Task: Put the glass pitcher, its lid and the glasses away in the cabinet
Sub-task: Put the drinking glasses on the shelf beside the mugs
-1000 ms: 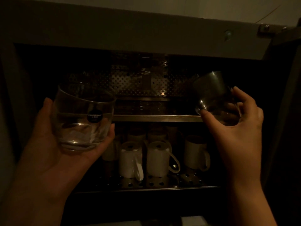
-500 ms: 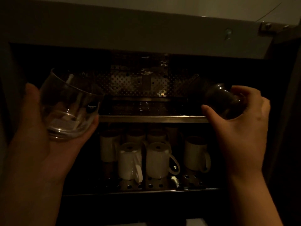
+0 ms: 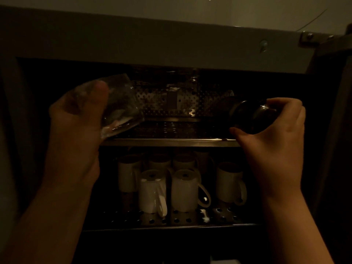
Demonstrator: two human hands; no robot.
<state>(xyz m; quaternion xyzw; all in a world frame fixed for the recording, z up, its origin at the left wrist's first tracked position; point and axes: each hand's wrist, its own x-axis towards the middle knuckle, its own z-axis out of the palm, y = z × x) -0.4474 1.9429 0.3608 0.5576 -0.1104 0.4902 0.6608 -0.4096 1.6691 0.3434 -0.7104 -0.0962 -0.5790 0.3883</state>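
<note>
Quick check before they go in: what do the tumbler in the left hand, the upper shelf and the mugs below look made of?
Tumbler: clear glass, smooth; the left hand shows through it. Upper shelf: looks like bare polished metal, probably steel; it is perforated and glints along its front edge. Mugs: likely glazed white ceramic, opaque with soft highlights, though the dim light leaves that open.

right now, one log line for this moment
left hand grips tilted glass | right hand grips second glass | both at upper shelf | mugs below
</note>
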